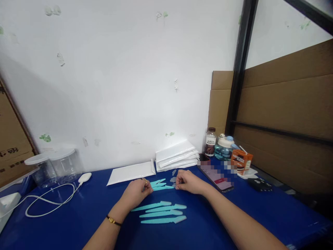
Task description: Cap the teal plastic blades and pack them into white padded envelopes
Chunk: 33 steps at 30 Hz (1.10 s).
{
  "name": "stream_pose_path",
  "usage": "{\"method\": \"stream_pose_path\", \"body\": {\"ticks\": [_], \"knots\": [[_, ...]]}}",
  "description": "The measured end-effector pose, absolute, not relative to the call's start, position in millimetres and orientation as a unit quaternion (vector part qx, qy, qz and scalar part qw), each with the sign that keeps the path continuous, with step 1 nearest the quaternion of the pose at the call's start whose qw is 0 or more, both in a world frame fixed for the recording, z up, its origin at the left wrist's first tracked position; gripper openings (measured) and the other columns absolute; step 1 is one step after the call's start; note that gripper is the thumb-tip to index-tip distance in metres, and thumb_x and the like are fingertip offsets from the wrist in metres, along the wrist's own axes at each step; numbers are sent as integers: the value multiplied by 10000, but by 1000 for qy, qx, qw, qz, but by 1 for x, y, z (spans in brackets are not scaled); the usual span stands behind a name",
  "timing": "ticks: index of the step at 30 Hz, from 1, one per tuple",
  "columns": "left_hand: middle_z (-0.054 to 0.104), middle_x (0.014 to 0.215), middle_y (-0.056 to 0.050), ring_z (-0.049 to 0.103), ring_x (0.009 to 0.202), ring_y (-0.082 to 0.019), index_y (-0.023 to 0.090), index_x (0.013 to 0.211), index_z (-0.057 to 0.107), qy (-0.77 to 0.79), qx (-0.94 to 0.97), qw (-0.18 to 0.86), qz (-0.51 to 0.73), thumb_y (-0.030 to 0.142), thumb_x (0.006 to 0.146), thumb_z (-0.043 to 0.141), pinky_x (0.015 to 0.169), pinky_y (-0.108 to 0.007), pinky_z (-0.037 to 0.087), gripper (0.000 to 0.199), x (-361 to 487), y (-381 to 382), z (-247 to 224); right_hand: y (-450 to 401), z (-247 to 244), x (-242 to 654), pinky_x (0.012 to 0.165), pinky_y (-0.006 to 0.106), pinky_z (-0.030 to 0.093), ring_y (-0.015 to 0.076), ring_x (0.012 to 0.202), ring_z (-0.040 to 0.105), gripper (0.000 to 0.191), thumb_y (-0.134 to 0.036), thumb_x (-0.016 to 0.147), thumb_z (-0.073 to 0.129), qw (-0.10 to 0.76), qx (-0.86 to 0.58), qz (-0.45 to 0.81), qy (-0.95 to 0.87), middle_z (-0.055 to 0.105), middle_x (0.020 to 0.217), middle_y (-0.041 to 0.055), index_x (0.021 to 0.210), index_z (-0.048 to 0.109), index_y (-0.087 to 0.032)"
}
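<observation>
Four slim turquoise plastic sticks [162,212] lie in a tidy stack of rows on the blue table cover [78,222], each long and flat with a paler cap at its right end. They sit just in front of the hands, untouched. Behind them a smaller bunch of turquoise sticks [161,185] fans out between the two hands. The left hand [136,192] rests knuckles-up on the cover, fingers curled together over the left ends of that bunch; a ring shows on one finger and a thin band on the wrist. The right hand [188,182] meets the bunch from the other side, fingertips drawn together in a pinch at the right end of one stick. Two or three loose pale caps [173,176] lie just behind the bunch.

A flat white padded envelope [131,172] lies behind the left hand, matte and smooth. Next to it a stack of white envelopes [177,156] leans against the wall. To the right lies a dark phone [217,175], near the right hand. Behind it stand a brown bottle [210,141], a clear blue jug [223,147] and an orange carton [241,160] with a straw. At far left two clear lidded jars [53,166] stand, and a white cable [49,199] loops across the cover. Brown cardboard [283,100] panels line the right side.
</observation>
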<state>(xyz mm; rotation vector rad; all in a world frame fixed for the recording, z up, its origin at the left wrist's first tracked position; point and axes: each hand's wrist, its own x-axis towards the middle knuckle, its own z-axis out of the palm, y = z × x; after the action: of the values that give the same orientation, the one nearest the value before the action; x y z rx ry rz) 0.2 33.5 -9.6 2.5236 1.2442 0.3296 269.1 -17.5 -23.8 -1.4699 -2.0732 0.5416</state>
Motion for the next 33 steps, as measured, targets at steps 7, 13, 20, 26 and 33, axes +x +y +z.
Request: {"method": "stream_pose_path", "body": {"ticks": [7,13,20,26,33], "knots": [[595,833,-17,517,714,-146,201,860,616,467,859,146,150,441,705,547,617,-229,349,294,-11,39,-6,-12,-27,276,594,221,397,129,672,522,88,-248,689,649,322,-590,156,-724,563,773,23,704,656,-161],[583,746,5,490,645,-113,179,787,637,372,887,268,61,450,660,595,543,-195,347,303,2,17,-4,-28,-19,252,542,191,378,93,614,489,130,-287,720,635,285,-514,233,-775,537,747,8,721,667,-161],[585,692,13,498,620,-111,180,758,614,404,878,246,73,365,711,537,525,-195,327,205,13,15,-11,-30,-24,237,546,188,373,86,624,478,261,-427,685,668,245,-490,264,-794,508,751,-7,736,680,-170],[598,743,4,529,660,-121,190,760,611,415,882,197,103,337,733,522,571,-207,339,173,8,26,-13,-24,-25,241,541,182,367,79,612,477,141,-302,708,655,240,-498,238,-799,525,794,1,709,657,-162],[601,840,-15,534,727,-150,206,843,620,469,858,146,149,382,713,550,630,-235,355,229,-6,39,-11,-17,-19,273,608,220,392,138,689,537,116,-241,725,593,300,-593,154,-731,596,785,36,725,675,-159]]}}
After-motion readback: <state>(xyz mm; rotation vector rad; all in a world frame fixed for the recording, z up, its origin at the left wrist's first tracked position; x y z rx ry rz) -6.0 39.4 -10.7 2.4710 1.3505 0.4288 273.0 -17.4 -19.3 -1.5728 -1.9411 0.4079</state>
